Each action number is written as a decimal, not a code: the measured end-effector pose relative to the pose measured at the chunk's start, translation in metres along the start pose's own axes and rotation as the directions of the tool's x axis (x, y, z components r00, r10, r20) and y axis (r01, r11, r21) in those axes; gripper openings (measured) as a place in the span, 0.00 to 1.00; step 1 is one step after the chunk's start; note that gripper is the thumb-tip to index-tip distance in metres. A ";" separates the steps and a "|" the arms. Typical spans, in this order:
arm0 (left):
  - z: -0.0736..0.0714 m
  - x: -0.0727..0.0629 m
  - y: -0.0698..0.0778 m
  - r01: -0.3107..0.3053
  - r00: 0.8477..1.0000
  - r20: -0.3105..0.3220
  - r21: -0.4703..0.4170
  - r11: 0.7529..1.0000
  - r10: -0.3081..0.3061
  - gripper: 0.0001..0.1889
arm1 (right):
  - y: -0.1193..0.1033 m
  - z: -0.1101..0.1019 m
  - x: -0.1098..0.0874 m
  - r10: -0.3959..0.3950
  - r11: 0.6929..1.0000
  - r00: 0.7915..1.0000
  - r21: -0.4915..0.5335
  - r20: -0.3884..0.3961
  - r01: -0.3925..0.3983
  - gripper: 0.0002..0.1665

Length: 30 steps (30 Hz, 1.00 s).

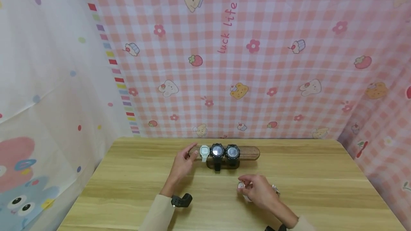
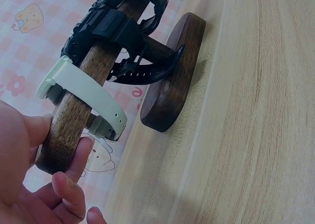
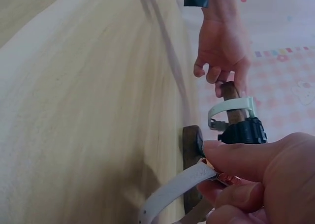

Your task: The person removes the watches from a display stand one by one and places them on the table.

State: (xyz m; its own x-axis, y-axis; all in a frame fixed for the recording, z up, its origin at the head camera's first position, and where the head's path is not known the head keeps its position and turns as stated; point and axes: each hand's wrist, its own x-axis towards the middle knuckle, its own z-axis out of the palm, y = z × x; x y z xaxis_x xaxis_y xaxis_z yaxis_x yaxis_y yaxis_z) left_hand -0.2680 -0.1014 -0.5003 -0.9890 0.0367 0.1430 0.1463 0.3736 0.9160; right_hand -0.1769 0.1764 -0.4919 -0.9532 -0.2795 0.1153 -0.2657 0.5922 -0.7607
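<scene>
A dark wooden watch stand [image 1: 250, 153] stands at the back of the table, its bar carrying a white watch [image 1: 204, 151] and two black watches, one in the middle [image 1: 217, 150] and one farther right [image 1: 232, 152]. My left hand [image 1: 182, 165] grips the bar's left end between thumb and fingers, beside the white watch. In front of the stand, my right hand [image 1: 259, 190] pinches a wristwatch [image 1: 241, 185] with a rose-gold case. Its white strap [image 3: 179, 187] hangs open in the right wrist view; the fingers hide part of the case.
A small white and silver object [image 1: 275, 190] shows just behind my right hand; its kind is unclear. The wooden table [image 1: 128, 177] meets a pink checked cloth [image 1: 208, 74] at its back edge. More patterned cloth hangs along both sides.
</scene>
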 end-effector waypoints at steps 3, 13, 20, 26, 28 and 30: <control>0.000 0.000 -0.001 -0.006 1.000 -0.001 0.000 1.000 0.006 0.20 | 0.002 0.003 0.001 -0.012 0.999 1.000 -0.030 -0.003 0.012 0.19; 0.000 0.001 0.000 -0.007 1.000 0.000 -0.006 1.000 0.007 0.21 | 0.001 0.014 0.001 -0.013 0.996 0.999 -0.085 -0.053 0.009 0.17; 0.000 0.001 0.003 0.004 1.000 -0.002 -0.013 1.000 -0.004 0.20 | 0.000 0.016 0.001 -0.004 0.995 0.999 -0.104 -0.044 -0.001 0.17; -0.001 0.001 0.002 0.002 1.000 -0.002 -0.003 1.000 -0.002 0.20 | 0.002 0.018 0.000 -0.013 0.994 1.000 -0.107 -0.023 0.011 0.17; -0.001 0.001 0.001 -0.002 1.000 -0.002 0.004 1.000 0.002 0.20 | 0.002 0.019 -0.001 -0.010 0.994 1.000 -0.111 -0.017 0.008 0.17; -0.001 0.001 0.001 -0.005 1.000 0.000 0.010 1.000 0.005 0.21 | 0.002 0.019 -0.002 -0.008 0.993 1.000 -0.115 -0.011 0.007 0.18</control>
State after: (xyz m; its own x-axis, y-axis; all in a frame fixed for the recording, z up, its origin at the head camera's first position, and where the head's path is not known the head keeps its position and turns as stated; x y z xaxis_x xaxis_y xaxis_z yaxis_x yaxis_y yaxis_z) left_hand -0.2685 -0.1021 -0.4991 -0.9883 0.0383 0.1477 0.1511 0.3828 0.9114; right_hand -0.1731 0.1639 -0.5059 -0.9525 -0.2760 0.1285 -0.2870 0.6732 -0.6814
